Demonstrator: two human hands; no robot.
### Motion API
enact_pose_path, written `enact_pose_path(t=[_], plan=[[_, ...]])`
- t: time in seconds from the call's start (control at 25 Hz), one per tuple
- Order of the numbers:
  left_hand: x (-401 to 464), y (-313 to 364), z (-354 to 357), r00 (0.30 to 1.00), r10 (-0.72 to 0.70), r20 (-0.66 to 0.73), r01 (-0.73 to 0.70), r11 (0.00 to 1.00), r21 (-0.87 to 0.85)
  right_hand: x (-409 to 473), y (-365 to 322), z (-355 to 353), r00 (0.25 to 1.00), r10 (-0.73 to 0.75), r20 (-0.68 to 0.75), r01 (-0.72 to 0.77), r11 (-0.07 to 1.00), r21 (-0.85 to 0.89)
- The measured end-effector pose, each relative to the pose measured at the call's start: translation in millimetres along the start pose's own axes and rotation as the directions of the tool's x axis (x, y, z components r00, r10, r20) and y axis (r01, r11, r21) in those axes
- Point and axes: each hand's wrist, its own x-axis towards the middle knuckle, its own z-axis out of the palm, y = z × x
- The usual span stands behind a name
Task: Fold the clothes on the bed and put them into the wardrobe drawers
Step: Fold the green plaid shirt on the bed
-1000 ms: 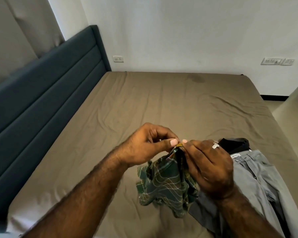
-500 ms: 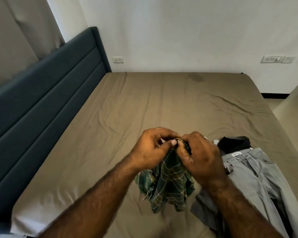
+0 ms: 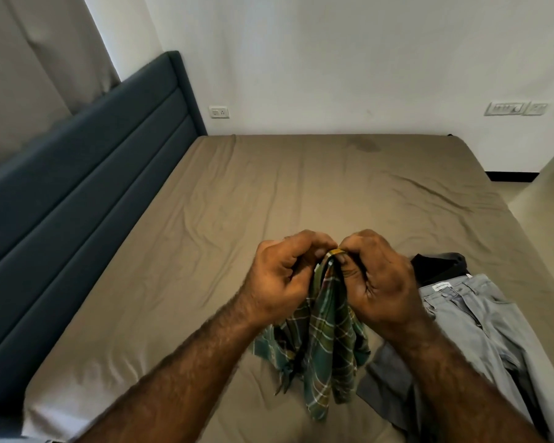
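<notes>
Wrinkled bed (image 3: 269, 193); hands pinch limp plaid garment (image 3: 327, 340).

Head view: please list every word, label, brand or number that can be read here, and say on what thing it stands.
No text can be read in this view.
White label inside the waistband of the grey trousers: print is there, but too small and blurred to read.
Wall socket beside the headboard: no writing visible.
Switch panel on the wall: marks too blurred to tell.
Green checked garment, held by both hands: no label shows.
</notes>
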Motion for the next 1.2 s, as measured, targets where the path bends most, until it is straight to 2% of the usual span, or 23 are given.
enact_pose_path(t=[0.12,0.2,0.32,0.4,0.44,0.48,0.56,0.64,0.68,0.72,0.76,0.8,0.84,0.88,0.92,1.0,1.08,1.12,1.2], plan=[[6,-1,-14,0.981,0.144,0.132,-0.168,0.967,0.19,-2,0,2,0.998,0.039,0.039,-0.041,0.998,0.043],[7,-4,-18,0.976,0.103,0.192,-0.146,0.962,0.23,-5,1,6,0.994,0.101,0.052,-0.106,0.99,0.091],[3,-4,-13,0.983,0.002,0.184,-0.01,0.999,0.042,-6,-1,11,0.985,0.174,0.019,-0.175,0.978,0.113],[-1,0,-8,0.988,-0.095,0.123,0.107,0.99,-0.091,-5,-1,10,0.994,0.11,0.002,-0.11,0.994,0.021],[-1,2,-7,0.991,-0.117,0.068,0.123,0.989,-0.088,-4,0,9,0.999,0.053,-0.001,-0.053,0.998,-0.036],[-3,4,-6,0.996,-0.088,-0.007,0.088,0.996,-0.018,-4,0,8,1.0,0.007,-0.006,-0.008,0.997,-0.074],[-8,7,-4,0.989,0.094,-0.111,-0.065,0.97,0.235,-5,0,8,0.999,-0.003,-0.046,0.0,0.997,-0.077],[-12,9,0,0.948,0.299,-0.108,-0.228,0.878,0.421,-7,-2,11,0.996,0.012,-0.088,-0.016,0.999,-0.047],[-14,10,3,0.935,0.335,-0.117,-0.253,0.861,0.441,-9,-3,13,0.994,-0.002,-0.106,-0.004,0.998,-0.058],[-15,11,7,0.945,0.293,-0.145,-0.219,0.896,0.386,-11,-3,14,0.991,-0.036,-0.127,0.024,0.995,-0.092],[-14,11,8,0.973,0.148,-0.177,-0.111,0.972,0.207,-13,-1,15,0.985,-0.082,-0.15,0.063,0.99,-0.128],[-9,13,8,0.985,-0.074,-0.157,0.061,0.994,-0.085,-14,2,15,0.977,-0.125,-0.171,0.099,0.983,-0.152],[-5,15,6,0.966,-0.252,-0.056,0.217,0.909,-0.355,-14,4,13,0.97,-0.154,-0.189,0.127,0.98,-0.151],[-3,14,3,0.942,-0.334,0.036,0.307,0.811,-0.498,-13,6,12,0.965,-0.17,-0.2,0.147,0.981,-0.125],[0,14,0,0.936,-0.341,0.087,0.336,0.791,-0.511,-11,7,11,0.962,-0.173,-0.211,0.156,0.983,-0.091],[6,14,-6,0.966,-0.234,0.109,0.258,0.888,-0.381,-8,10,9,0.964,-0.129,-0.231,0.125,0.992,-0.033],[13,14,-13,0.992,-0.048,0.119,0.065,0.988,-0.143,-2,10,9,0.976,-0.021,-0.218,0.042,0.995,0.093],[15,12,-17,0.989,0.038,0.146,-0.038,0.999,-0.005,0,9,9,0.98,0.039,-0.194,-0.005,0.986,0.17],[18,6,-20,0.967,0.132,0.217,-0.183,0.954,0.238,2,8,12,0.984,0.107,-0.143,-0.064,0.959,0.277]])
